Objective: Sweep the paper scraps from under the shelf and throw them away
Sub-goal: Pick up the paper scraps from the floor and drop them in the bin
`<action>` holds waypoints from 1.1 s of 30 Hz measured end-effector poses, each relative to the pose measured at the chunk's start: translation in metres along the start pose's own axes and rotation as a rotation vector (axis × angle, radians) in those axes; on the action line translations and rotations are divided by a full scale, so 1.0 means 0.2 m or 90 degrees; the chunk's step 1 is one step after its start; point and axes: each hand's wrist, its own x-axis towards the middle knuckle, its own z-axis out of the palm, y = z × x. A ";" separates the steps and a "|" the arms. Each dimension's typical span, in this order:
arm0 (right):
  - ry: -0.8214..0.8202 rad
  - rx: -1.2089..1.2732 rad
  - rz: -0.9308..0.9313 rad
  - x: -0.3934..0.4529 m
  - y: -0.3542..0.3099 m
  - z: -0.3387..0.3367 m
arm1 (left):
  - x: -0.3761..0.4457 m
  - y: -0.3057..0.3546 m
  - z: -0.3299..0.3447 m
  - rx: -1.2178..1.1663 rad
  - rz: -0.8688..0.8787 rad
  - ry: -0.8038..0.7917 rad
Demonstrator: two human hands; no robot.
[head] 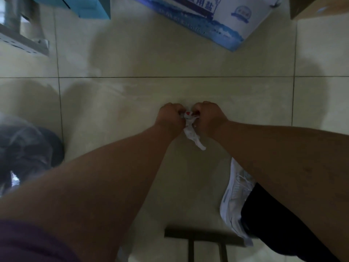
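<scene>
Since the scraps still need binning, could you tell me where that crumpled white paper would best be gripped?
Grip the bunched upper part of the crumpled paper, from above, where the left hand and right hand already pinch it from either side. That wad looks thick and compact, while the thin tail trailing towards the white shoe seems flimsy and likely to tear.

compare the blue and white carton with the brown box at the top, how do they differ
The blue and white carton carries printed characters and a wave picture; the brown box looks plain. The carton sits skewed to the floor tile lines and shows largely; the brown box is only a corner. Both rest on the tiled floor.
</scene>
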 end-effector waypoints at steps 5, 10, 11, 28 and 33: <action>-0.009 0.081 0.041 -0.01 -0.02 -0.05 | -0.04 0.04 0.03 -0.175 -0.124 -0.011; 0.001 0.160 0.048 -0.03 -0.06 -0.11 | -0.10 0.08 -0.04 -0.327 -0.178 -0.007; 0.010 0.179 0.045 -0.04 -0.08 -0.13 | -0.11 0.09 -0.06 -0.356 -0.183 -0.003; 0.047 0.396 -0.055 -0.42 -0.71 -0.61 | -0.63 0.26 -0.82 -0.591 -0.085 0.069; 0.030 0.479 -0.110 -0.64 -1.02 -0.71 | -0.94 0.28 -1.11 -0.643 -0.070 0.109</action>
